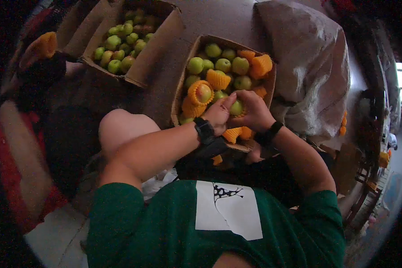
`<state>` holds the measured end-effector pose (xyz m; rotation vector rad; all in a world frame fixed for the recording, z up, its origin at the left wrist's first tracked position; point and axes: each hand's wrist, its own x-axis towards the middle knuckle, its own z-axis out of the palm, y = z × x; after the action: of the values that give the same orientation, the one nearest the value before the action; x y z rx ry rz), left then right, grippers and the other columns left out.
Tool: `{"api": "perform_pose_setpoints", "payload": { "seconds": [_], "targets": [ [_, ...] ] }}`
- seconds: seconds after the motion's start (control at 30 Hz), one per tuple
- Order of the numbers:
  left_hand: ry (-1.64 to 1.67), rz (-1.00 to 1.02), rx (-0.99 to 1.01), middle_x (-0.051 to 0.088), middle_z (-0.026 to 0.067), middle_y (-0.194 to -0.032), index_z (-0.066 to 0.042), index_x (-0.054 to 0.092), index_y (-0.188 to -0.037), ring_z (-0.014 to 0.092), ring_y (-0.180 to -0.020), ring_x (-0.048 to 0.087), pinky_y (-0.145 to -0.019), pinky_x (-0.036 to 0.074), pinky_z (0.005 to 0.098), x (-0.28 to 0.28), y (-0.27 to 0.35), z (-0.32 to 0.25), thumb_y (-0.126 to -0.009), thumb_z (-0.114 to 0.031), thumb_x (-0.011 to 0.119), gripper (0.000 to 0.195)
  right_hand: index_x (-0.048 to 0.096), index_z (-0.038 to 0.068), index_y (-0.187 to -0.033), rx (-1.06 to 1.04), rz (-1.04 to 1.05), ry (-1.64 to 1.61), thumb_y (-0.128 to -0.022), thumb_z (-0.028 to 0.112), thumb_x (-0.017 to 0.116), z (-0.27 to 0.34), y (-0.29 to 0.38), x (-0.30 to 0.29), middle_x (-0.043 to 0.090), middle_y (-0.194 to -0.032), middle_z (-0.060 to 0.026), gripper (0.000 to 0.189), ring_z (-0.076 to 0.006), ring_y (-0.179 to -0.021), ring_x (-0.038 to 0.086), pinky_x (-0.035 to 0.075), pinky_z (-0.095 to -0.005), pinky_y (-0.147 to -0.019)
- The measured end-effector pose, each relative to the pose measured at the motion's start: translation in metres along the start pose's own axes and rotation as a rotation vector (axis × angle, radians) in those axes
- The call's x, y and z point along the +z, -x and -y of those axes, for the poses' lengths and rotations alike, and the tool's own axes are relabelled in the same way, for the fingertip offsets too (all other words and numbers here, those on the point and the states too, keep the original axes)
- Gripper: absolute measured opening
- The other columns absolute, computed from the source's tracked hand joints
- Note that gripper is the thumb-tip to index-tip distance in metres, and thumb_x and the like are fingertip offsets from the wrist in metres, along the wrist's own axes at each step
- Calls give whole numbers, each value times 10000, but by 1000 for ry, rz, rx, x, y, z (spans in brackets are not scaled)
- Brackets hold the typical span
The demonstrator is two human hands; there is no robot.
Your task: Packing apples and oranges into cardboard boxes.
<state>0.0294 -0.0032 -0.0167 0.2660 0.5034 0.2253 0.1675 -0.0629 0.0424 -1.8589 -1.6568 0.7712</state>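
Note:
Both hands meet over the near part of a cardboard box of green apples. Between them is one green apple, with an orange edge like a foam net showing under it. My right hand curls around its right side. My left hand holds it from the left, fingertips meeting the right hand's; its palm side is hidden. An apple in an orange foam net lies just left of my left hand. Another orange foam net sits beyond the hands, and several more are at the box's right and near edges.
A second cardboard box of green and reddish apples stands at the far left. Beside it is another person's arm, near an orange foam net. To the right lies a large pale sack. My bare knee is left of the near box.

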Motion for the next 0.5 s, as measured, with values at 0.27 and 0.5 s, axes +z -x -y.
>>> {"api": "perform_pose_setpoints", "payload": {
  "seconds": [0.27, 0.5],
  "targets": [
    [-85, -59, 16, 592, 79, -1147, -111, 466, -1239, 206, -1019, 609, -789, 554, 365, 5, 0, -4, -963, -411, 450, 409, 544, 57, -1128, -8, 9, -39, -541, 230, 871, -1, 0, 4, 613, -1026, -131, 695, -307, -967, 586, 468, -393, -845],
    [142, -25, -109, 621, 82, -1097, -116, 505, -1207, 235, -946, 640, -790, 551, 373, -7, -9, -14, -936, -446, 485, 428, 443, 37, -1237, 292, 59, -573, -602, 64, 847, 19, -3, -6, 548, -1155, -94, 752, -190, -1093, 522, 446, -329, -947]
  ]
}}
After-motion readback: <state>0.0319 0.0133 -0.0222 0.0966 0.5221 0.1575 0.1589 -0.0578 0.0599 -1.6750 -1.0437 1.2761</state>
